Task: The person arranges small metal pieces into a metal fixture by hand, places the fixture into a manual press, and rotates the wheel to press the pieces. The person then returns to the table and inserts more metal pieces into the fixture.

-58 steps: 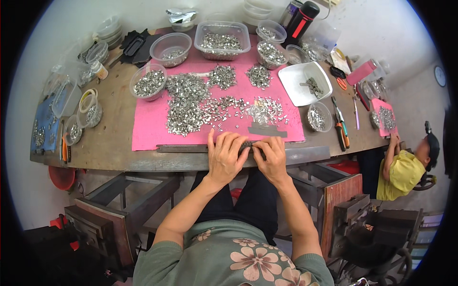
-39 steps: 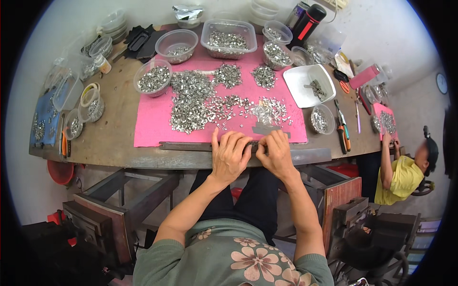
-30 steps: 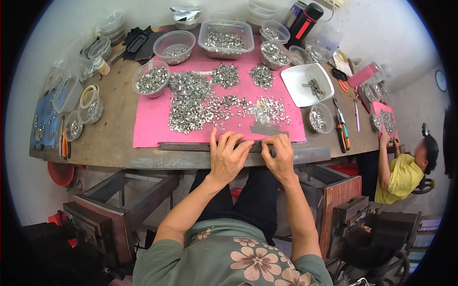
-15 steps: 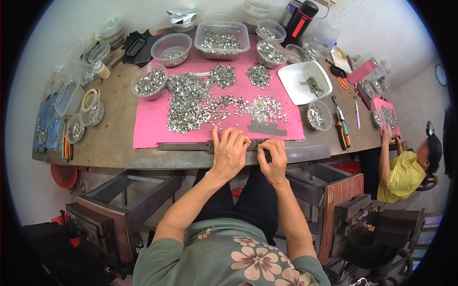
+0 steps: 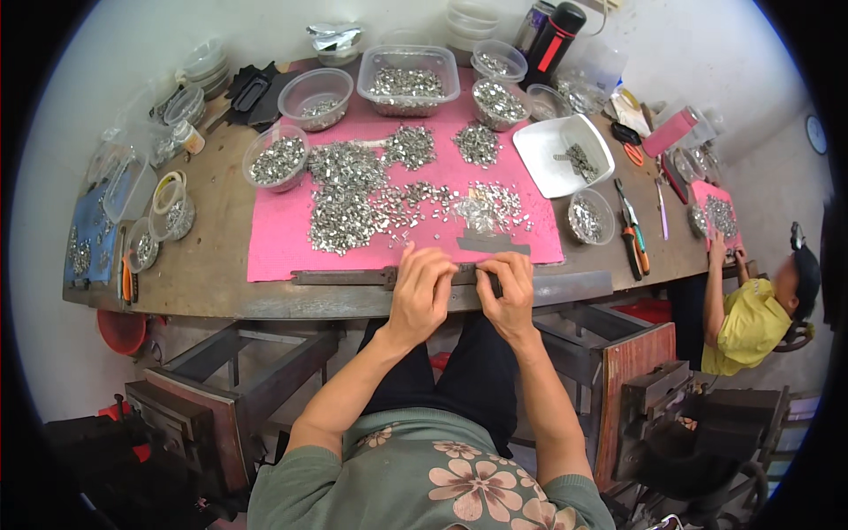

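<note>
My left hand point(image 5: 419, 296) is over a long dark metal bar point(image 5: 340, 277) lying along the table's front edge. Its fingers are bent together at the bar, and whatever is between them is hidden. Close to its right, my right hand point(image 5: 509, 296) has thumb and fingers closed at the same bar, around a small dark piece I cannot make out. Beyond the hands, a heap of small silvery metal pieces point(image 5: 343, 212) covers part of a pink mat point(image 5: 278, 234). Flat grey strips point(image 5: 495, 244) lie on the mat just past my right hand.
Tubs of metal pieces stand behind, including a rectangular clear tub point(image 5: 409, 106). A white tray point(image 5: 539, 168), a round tub point(image 5: 590, 216) and orange-handled pliers point(image 5: 632, 240) are to the right. A bottle point(image 5: 556, 44) stands at the back. A person in yellow point(image 5: 746, 327) works far right.
My left hand has turned and drawn back slightly, its fingers bunching closer together. The right hand stays at the bar with little movement. The whole view has shifted slightly.
</note>
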Demonstrator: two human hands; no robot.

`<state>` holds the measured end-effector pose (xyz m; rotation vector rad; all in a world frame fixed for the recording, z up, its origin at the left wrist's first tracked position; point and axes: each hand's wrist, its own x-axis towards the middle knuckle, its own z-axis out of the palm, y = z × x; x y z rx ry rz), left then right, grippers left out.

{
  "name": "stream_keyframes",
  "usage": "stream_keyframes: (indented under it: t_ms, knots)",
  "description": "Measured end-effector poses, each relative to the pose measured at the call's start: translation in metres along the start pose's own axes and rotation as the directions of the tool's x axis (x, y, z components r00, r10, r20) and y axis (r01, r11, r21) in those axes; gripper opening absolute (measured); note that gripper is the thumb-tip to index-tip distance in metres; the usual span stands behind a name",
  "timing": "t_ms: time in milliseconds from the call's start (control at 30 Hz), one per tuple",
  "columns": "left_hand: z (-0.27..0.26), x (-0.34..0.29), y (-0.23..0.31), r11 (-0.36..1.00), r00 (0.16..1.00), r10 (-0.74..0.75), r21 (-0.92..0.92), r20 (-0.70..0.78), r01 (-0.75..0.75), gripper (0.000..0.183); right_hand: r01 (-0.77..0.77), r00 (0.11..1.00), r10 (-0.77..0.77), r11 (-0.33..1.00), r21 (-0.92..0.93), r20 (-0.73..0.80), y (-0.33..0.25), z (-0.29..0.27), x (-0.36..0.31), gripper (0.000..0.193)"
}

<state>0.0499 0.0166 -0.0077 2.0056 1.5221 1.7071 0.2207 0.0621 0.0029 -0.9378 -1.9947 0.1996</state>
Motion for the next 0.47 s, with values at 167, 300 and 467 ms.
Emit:
stream_keyframes:
  t_ms: [167,300,467]
  knots:
    - [-0.025,-0.02,-0.007,0.999,0.991,0.038,0.017,-0.13,-0.036,0.027,-0.015,0.993,0.011,0.999,0.036,0.122,0.003,0.001,0.026,0.016]
    - [-0.025,-0.028,-0.01,0.999,0.987,-0.031,-0.03,-0.157,0.026,0.029,0.086,0.963,-0.114,0.988,0.125,0.244,-0.001,0.028,0.058,0.01]
    - [-0.025,-0.028,-0.013,0.999,0.989,-0.02,-0.042,-0.143,0.014,0.029,0.062,0.878,-0.133,0.984,0.166,0.46,-0.016,0.061,0.073,0.015]
